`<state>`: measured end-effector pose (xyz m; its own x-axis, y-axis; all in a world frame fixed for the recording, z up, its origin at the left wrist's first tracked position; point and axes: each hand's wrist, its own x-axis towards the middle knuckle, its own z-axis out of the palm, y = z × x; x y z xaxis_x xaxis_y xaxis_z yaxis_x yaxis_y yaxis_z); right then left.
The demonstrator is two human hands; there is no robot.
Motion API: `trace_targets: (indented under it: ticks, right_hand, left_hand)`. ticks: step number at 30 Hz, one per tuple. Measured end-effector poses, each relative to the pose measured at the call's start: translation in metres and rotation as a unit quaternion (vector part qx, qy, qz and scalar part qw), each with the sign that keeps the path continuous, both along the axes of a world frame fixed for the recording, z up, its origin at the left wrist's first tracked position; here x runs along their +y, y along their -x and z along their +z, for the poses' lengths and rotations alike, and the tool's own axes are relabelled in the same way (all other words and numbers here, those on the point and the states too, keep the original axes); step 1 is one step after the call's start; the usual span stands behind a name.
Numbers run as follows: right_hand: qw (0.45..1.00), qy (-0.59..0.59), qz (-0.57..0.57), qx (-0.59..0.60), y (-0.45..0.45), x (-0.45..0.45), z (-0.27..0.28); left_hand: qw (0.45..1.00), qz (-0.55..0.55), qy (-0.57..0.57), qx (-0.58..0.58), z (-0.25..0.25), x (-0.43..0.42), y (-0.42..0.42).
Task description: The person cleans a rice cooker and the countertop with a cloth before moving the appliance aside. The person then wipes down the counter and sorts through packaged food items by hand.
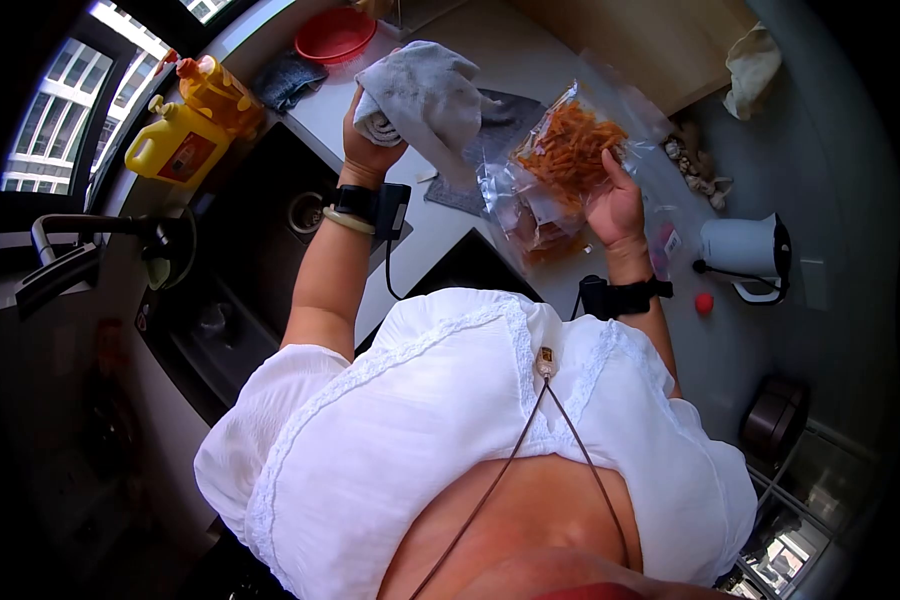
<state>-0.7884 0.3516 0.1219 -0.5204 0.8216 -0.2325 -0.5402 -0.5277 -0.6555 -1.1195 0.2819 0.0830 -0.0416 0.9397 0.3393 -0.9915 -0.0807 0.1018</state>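
My left hand (370, 150) is closed on a folded light grey cloth (420, 95), and part of the cloth hangs down to the right. My right hand (618, 205) grips the right side of a clear plastic bag (505, 190) with its thumb on top; its other fingers are hidden beneath. Orange strips (570, 150) show inside the bag. Under and between the two lies a dark grey mat (505, 115) on the white counter (320, 110).
A black sink (240, 270) with a faucet (100, 230) is at the left. Yellow bottles (180, 145) and a red basin (335, 35) stand behind. On the right are a kettle (745, 250), a small red object (704, 303) and garlic-like bulbs (698, 170).
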Motion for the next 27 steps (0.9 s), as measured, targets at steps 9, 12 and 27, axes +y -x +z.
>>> trace_targets:
  ticks: [9,12,27]
  right_hand:
    - [1.000,0.013,-0.002,0.012,-0.005,0.003,-0.002]
    - [1.000,0.011,-0.014,0.012,-0.004,0.002,0.001]
    - [0.998,-0.055,0.020,-0.030,0.003,-0.011,0.013]
  left_hand:
    - [0.999,0.006,0.024,0.048,-0.008,0.000,0.024]
    - [0.978,0.106,0.110,0.144,-0.022,0.010,0.048]
    - [0.826,-0.038,0.175,0.535,0.022,0.035,-0.101]
